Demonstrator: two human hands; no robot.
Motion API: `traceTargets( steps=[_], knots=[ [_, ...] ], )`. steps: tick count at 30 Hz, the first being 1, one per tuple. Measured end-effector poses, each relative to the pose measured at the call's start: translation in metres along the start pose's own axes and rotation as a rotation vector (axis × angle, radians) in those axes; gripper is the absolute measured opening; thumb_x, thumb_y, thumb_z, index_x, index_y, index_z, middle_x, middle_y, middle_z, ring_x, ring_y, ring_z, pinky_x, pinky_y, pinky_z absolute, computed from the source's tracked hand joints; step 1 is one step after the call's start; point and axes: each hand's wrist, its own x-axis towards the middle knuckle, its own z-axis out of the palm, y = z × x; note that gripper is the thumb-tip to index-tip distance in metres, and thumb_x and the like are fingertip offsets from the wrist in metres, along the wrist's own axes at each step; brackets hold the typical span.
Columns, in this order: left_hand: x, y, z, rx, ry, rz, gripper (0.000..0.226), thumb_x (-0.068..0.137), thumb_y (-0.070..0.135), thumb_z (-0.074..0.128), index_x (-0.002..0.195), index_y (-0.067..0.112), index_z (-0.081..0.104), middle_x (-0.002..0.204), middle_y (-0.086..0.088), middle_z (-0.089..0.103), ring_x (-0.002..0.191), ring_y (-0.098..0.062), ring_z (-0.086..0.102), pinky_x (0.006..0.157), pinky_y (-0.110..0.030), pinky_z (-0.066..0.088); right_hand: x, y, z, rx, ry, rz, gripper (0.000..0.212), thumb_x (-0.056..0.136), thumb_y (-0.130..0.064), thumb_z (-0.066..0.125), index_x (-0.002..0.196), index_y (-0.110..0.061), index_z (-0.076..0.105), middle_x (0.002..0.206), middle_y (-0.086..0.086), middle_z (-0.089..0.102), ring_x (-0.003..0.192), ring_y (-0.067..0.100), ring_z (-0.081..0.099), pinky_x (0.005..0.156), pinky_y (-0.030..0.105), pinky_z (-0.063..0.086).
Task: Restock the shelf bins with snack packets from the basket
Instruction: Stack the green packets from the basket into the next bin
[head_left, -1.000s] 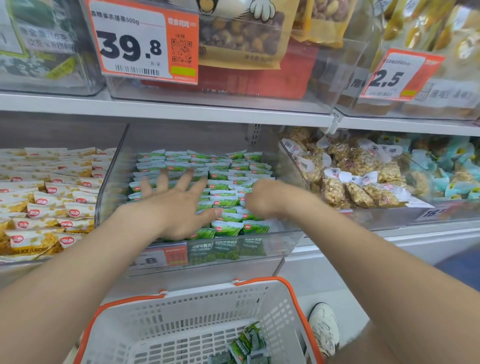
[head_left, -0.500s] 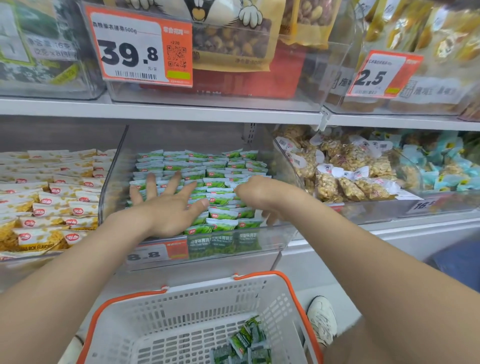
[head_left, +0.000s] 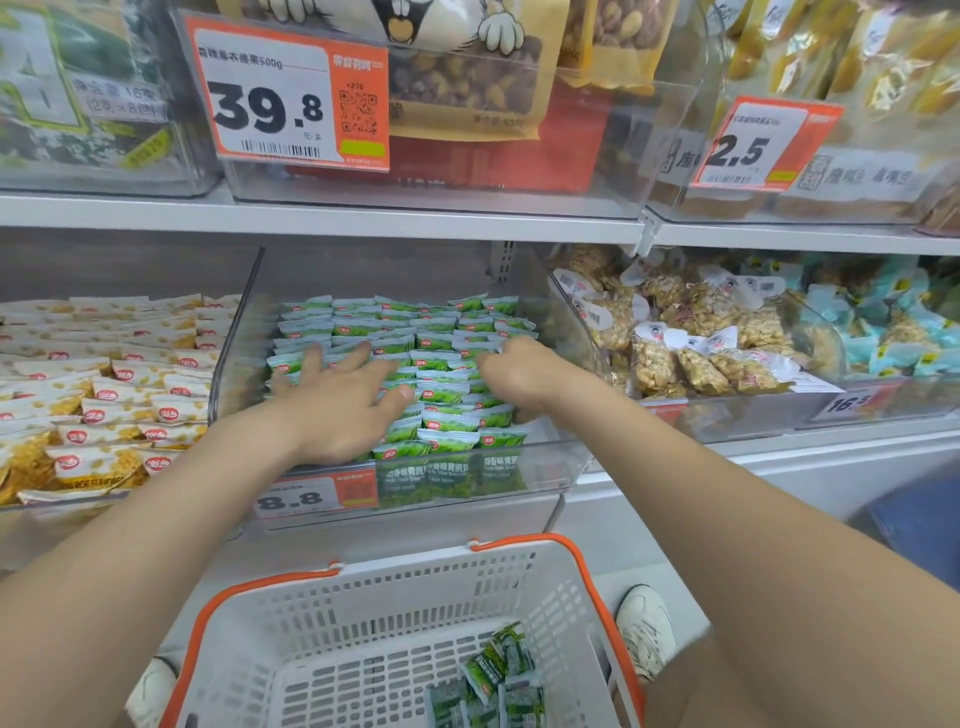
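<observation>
Green pea packets (head_left: 447, 431) | centre frame, rowed in clear bin (head_left: 545, 470); few in basket (head_left: 395, 592) below | likely light, soft, slippery: pinch a sealed edge | left hand (head_left: 337, 415) flat, fingers (head_left: 358, 356) spread on rows | right hand (head_left: 511, 371) fingers curled, hold unclear

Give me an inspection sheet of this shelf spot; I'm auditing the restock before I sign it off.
Surface: middle clear bin, with an 8.8 tag.
Job's things: green packets in rows in that bin; a few more in the white basket below.
Clutter: nothing seen.
Grips: left grip flat, fingers spread, on the green rows; right grip curled down into them, hold hidden.
Cables: nothing seen.
Surroundings: yellow-white packets to the left, nut packets to the right; bagged snacks above the upper shelf; white shoe beside the basket.
</observation>
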Motion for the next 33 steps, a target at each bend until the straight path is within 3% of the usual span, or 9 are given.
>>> traceTargets(
  steps=[2,6,10,14,19,21,26,31,33],
  knots=[
    [-0.006,0.004,0.001,0.047,0.215,0.108,0.056,0.106,0.056,0.033,0.154,0.028,0.043,0.167,-0.005,0.031,0.155,-0.038,0.019,0.122,-0.064,0.022,-0.007,0.004,0.000,-0.179,0.191,-0.116,0.025,0.102,-0.023,0.043,0.083,-0.008,0.052,0.079,0.010,0.053,0.071,0.027,0.052,0.058,0.032,0.043],
    [-0.034,0.024,0.000,-0.109,0.563,0.397,0.015,0.093,0.039,0.059,0.101,0.030,0.069,0.093,0.011,0.068,0.094,-0.019,0.064,0.085,-0.042,0.054,-0.047,0.007,0.001,-0.394,0.458,-0.369,0.017,0.093,-0.024,0.047,0.085,-0.011,0.055,0.073,0.008,0.051,0.068,0.034,0.050,0.057,0.035,0.036],
    [-0.072,0.049,0.012,-0.114,0.364,0.517,0.020,0.078,0.043,0.055,0.066,0.028,0.060,0.052,0.015,0.057,0.053,-0.001,0.054,0.056,-0.027,0.048,-0.096,0.017,0.010,-0.565,0.098,-0.339,0.025,0.084,-0.026,0.053,0.064,-0.012,0.049,0.061,0.007,0.047,0.068,0.036,0.058,0.056,0.032,0.043],
    [-0.075,0.058,0.063,0.146,-0.165,0.503,0.025,0.085,0.040,0.060,0.068,0.022,0.059,0.063,0.008,0.062,0.063,-0.010,0.059,0.062,-0.030,0.053,-0.109,0.060,0.048,-0.848,-0.301,-0.258,0.016,0.098,-0.029,0.049,0.093,-0.014,0.051,0.101,0.008,0.055,0.092,0.030,0.058,0.077,0.036,0.050],
    [-0.045,0.058,0.161,0.316,-0.594,0.343,0.023,0.093,0.031,0.053,0.090,0.015,0.069,0.099,-0.006,0.073,0.078,-0.025,0.062,0.077,-0.043,0.057,-0.101,0.119,0.096,-1.063,-0.488,-0.301,0.005,0.097,-0.015,0.051,0.099,-0.016,0.056,0.085,0.000,0.048,0.074,0.018,0.053,0.065,0.034,0.050],
    [-0.038,0.055,0.198,0.372,-0.640,0.287,0.017,0.096,0.019,0.052,0.085,0.012,0.065,0.094,-0.008,0.069,0.070,-0.023,0.054,0.063,-0.038,0.050,-0.097,0.138,0.113,-1.150,-0.553,-0.294,0.008,0.097,-0.013,0.051,0.101,-0.016,0.057,0.084,0.000,0.046,0.068,0.017,0.049,0.058,0.032,0.044],
    [-0.024,0.036,0.281,0.371,-0.622,0.175,0.024,0.096,0.003,0.051,0.074,0.012,0.053,0.076,-0.007,0.052,0.060,-0.023,0.048,0.060,-0.036,0.040,-0.089,0.174,0.150,-1.284,-0.653,-0.275,0.010,0.096,-0.010,0.056,0.093,-0.016,0.049,0.080,0.001,0.040,0.064,0.020,0.044,0.082,0.037,0.054],
    [-0.011,0.029,0.357,0.058,-0.590,0.130,0.041,0.103,0.015,0.054,0.144,0.017,0.051,0.137,-0.011,0.059,0.109,-0.029,0.064,0.079,-0.037,0.053,-0.078,0.196,0.175,-1.334,-0.824,-0.328,0.026,0.099,-0.014,0.059,0.125,-0.016,0.059,0.110,0.000,0.058,0.089,0.024,0.057,0.084,0.039,0.051],
    [-0.004,0.032,0.382,-0.218,-0.573,0.045,0.055,0.104,0.015,0.056,0.155,0.022,0.039,0.148,-0.007,0.053,0.120,-0.030,0.061,0.084,-0.035,0.049,-0.072,0.195,0.175,-1.311,-0.857,-0.418,0.025,0.101,-0.016,0.058,0.126,-0.015,0.057,0.091,0.000,0.049,0.076,0.021,0.050,0.078,0.039,0.048]
  ],
)
